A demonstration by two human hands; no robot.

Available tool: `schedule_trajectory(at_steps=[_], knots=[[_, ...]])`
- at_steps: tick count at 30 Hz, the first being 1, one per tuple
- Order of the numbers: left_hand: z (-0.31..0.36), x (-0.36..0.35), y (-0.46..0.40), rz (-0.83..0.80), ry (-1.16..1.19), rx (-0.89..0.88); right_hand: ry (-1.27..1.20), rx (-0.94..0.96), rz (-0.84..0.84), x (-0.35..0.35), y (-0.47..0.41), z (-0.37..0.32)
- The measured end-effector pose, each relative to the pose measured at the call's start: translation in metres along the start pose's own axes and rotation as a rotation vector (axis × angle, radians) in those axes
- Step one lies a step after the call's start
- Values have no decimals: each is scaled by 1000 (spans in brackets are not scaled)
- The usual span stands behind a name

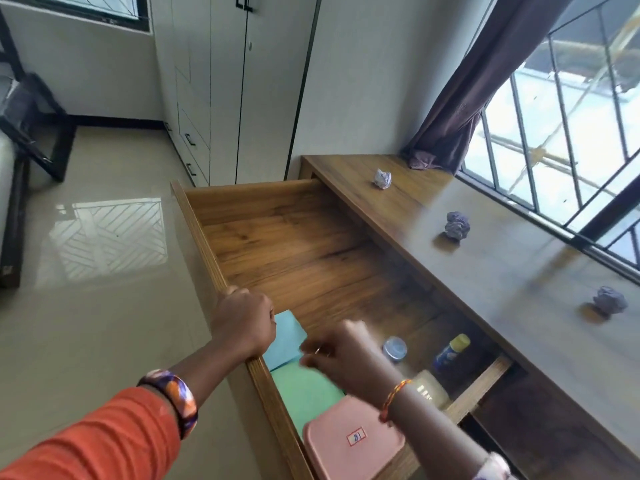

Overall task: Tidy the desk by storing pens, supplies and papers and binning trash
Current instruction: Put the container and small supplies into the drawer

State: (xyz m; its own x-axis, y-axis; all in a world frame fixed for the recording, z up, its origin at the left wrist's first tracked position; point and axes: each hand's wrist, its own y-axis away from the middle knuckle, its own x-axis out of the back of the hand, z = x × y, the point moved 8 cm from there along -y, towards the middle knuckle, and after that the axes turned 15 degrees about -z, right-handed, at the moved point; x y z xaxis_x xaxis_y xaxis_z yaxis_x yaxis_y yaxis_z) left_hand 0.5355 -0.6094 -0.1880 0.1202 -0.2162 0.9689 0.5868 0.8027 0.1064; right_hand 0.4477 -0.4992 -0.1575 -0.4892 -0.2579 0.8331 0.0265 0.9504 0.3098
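A wooden desk (502, 271) runs beneath the barred window at the right of the frame, its drawer (214, 271) pulled wide open. The left hand (242, 323) is closed on the drawer's front edge, likely steadying it. The right hand (339, 355), blurred, hangs over blue and green papers (294, 341) at lower centre; whether it grips anything cannot be told. Three crumpled paper balls (457, 225) remain on the desktop, not yet binned.
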Motion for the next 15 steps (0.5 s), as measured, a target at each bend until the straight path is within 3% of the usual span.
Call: schedule_trajectory(at_steps=[3,6,8,12,15], knots=[[-1,-1,-1,-1,0,2,-111,-6,-219,-36,-2,-23],[1,0,-2,4,7,-5,-9,-71,-259,-50,-4,-23],[2,0,-3,8,5,-15,-17,-52,-184,-48,-3,-28],[1,1,-4,6,20,-32,-88,-19,172,-34,11,-48],[0,1,-3,-20,53,-36,-74,-22,317,-47,23,-61]])
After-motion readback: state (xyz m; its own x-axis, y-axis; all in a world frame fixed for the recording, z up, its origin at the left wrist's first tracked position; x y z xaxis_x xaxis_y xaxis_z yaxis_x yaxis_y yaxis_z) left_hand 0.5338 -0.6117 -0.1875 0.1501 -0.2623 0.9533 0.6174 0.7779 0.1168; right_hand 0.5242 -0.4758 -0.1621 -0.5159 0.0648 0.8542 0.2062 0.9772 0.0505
